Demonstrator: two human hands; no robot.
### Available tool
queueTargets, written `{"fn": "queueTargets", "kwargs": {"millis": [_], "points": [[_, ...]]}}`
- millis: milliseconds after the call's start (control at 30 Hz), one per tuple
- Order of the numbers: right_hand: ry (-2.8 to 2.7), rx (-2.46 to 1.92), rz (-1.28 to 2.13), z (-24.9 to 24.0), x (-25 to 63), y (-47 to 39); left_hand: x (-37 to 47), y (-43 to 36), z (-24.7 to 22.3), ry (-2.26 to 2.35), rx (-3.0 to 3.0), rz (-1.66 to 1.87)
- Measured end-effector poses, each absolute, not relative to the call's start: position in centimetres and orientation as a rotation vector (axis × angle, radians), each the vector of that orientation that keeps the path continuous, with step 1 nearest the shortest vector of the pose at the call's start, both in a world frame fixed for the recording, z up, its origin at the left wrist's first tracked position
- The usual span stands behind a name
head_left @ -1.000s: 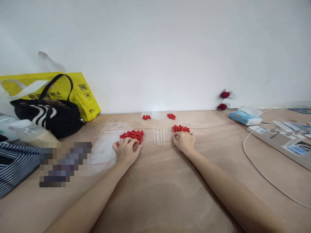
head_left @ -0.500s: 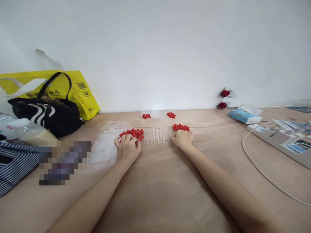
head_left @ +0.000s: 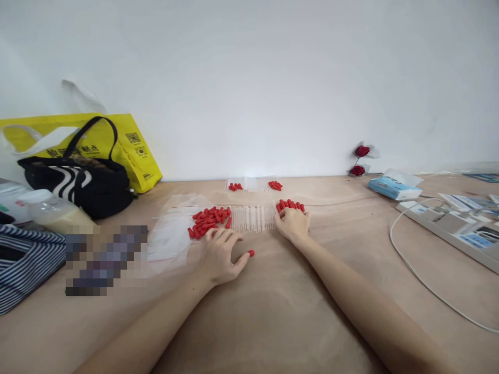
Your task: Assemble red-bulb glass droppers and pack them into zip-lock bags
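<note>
Several small red pieces lie in a loose pile (head_left: pixel 206 221) at the left of a row of thin whitish sticks (head_left: pixel 253 218). My left hand (head_left: pixel 224 254) is just in front of that pile, its fingers spread; a single red piece (head_left: pixel 251 253) lies at its thumb tip. At the right end of the row, my right hand (head_left: pixel 293 223) has its fingers curled at a line of red pieces (head_left: pixel 290 204); its fingertips are hidden, so what they grip cannot be made out. Clear plastic bags (head_left: pixel 171 236) lie left of the pile.
Near the wall lies a clear bag (head_left: pixel 253 183) with red pieces at both ends. A yellow bag (head_left: pixel 144 156), black bag (head_left: pixel 105 192) and bottle (head_left: pixel 54 210) stand left. To the right are a tissue pack (head_left: pixel 393 187), power strip (head_left: pixel 460 228) and cable (head_left: pixel 413 275).
My left hand has moved back and right from the red pile, and its fingers have spread. A single red piece now shows by its thumb. My right hand has barely moved.
</note>
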State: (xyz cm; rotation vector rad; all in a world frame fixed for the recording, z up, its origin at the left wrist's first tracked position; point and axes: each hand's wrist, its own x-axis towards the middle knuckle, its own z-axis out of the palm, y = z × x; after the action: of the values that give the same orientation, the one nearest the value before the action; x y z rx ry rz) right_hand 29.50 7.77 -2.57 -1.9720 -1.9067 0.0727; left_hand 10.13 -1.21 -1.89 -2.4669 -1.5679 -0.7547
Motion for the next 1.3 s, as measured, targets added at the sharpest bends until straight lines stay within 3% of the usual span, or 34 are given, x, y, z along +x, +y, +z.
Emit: {"fn": "queueTargets", "kwargs": {"millis": [233, 533, 967, 1300], "points": [[-2.005, -1.508, 0.006, -4.1, 30.9, 4.5, 10.5, -0.4, -2.4, -1.424, -2.788, -0.639], [-2.336, -1.142, 0.119, -4.3, 34.2, 0.8, 10.2, -1.0, -2.8, -1.806, -2.766, -1.279], [-2.271, -1.227, 0.286, -3.8, 33.2, 1.7, 10.2, -1.4, -2.7, -1.679, -2.710, -0.824], [-2.276, -1.244, 0.276, -4.0, 31.6, 1.4, 10.6, -1.4, -3.0, -1.700, -2.599, -0.916]]}}
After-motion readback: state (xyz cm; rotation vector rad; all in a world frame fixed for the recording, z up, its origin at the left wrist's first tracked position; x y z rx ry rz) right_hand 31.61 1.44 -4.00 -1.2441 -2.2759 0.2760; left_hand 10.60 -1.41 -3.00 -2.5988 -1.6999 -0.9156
